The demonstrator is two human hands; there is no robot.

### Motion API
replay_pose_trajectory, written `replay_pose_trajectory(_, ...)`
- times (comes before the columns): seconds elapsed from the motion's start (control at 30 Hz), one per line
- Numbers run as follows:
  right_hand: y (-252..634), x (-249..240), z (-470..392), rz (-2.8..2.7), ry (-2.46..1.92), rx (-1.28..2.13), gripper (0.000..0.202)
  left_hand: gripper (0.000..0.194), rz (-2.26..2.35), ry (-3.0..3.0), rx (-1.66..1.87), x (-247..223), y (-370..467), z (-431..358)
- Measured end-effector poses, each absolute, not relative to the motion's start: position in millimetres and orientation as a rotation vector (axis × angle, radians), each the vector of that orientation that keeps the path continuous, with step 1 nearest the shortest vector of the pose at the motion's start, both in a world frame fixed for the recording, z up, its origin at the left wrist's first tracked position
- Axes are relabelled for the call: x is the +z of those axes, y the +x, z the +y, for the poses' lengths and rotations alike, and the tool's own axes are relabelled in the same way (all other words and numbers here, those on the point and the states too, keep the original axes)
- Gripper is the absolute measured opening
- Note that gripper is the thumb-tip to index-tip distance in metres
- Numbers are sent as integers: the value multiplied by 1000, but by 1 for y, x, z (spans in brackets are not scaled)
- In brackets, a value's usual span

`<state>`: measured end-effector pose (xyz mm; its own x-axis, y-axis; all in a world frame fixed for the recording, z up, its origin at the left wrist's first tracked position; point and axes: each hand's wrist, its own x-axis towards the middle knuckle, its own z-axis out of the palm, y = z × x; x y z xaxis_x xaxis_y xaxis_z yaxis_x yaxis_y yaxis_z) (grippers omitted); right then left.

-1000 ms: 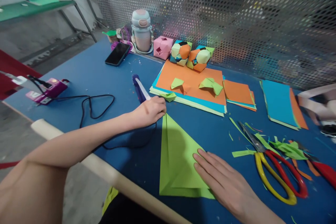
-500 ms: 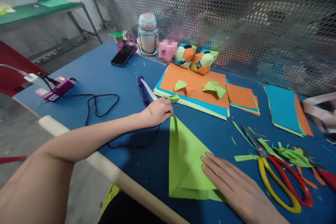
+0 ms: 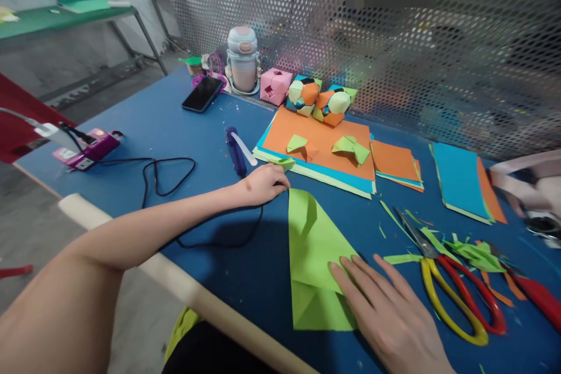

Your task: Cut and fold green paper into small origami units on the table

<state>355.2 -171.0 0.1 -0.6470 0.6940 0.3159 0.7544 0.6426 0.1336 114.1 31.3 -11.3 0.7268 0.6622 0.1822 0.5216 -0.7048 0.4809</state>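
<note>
A sheet of light green paper, partly folded, lies on the blue table in front of me. My left hand has its fingers curled closed at the paper's top corner and seems to pinch it. Flat on the lower right part of the sheet is my right hand, fingers stretched and spread. Just beyond the left hand, a small folded green piece rests by the paper stack. Behind that hand lies a dark blue glue gun with a white stick.
Yellow-and-red scissors lie among green paper scraps at right. Orange-topped paper stacks, origami balls, a pink paper cube, a bottle and a phone stand farther back. A cable runs under my left arm.
The sheet's lower layers have shifted, and its folded outline now looks narrower at the bottom. My right hand's fingers have spread wider. The left hand stays at the top corner.
</note>
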Motion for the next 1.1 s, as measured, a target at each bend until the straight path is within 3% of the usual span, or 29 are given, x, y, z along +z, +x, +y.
replay_pose_trajectory(0.23, 359, -1, -173, -2627, -1148, -422, 41, 24, 907, 2422, 528, -11, 114, 32)
replay_pose_trajectory(0.77, 357, -2, -178, -2638, -1025, -95, 37, 13, 860, 2433, 439, 1, 114, 26)
replay_pose_trajectory(0.93, 359, -6, -179, -2629, -1058, -29, 34, 26, 638, 2258, 108, 34, 94, 21)
replay_pose_trajectory(1.1, 356, 0, -176, -2630, -1044, -145, 36, 16, 654, 2279, 46, 29, 91, 22)
